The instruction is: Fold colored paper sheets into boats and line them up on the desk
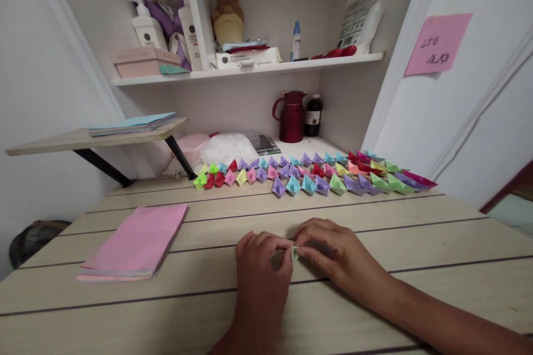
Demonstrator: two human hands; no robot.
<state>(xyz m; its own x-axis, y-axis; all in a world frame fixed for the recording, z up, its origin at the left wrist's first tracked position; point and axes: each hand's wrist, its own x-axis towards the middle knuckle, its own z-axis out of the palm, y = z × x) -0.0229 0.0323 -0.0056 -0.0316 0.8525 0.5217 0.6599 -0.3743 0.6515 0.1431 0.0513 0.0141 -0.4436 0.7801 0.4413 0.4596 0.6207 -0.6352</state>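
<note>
Hands: both sit low over the tabletop [353, 316], meeting at one spot, as I read it from the head view.
Left hand [263, 269]: thumb and forefinger drawn nearly together, with the left edge of the green paper piece [295, 254] at their tips; the other fingers curl in loosely.
Right hand [333, 246]: thumb and forefinger likewise brought in on the right edge, the remaining fingers arched above; how hard either one grips, I cannot tell.
Green paper piece: small, folded, directly between the two pinches and touching both, so I can call neither hand the nearer.
Long axis: what shows runs narrow and up-and-down in my view, tapering toward its lower end; fingers cover much of it, so I cannot vouch for its full length.
Line between the pinches: in my judgement the handling turns on this, left tips, paper, right tips in a row, with the visible fold crosswise to it.
Under the paper: whether it touches the tabletop, I cannot tell.
Paper boats [293, 185]: in rows beyond both hands, well apart from them.
Pink paper stack [137, 238]: out to the left of the left hand, well apart.
</note>
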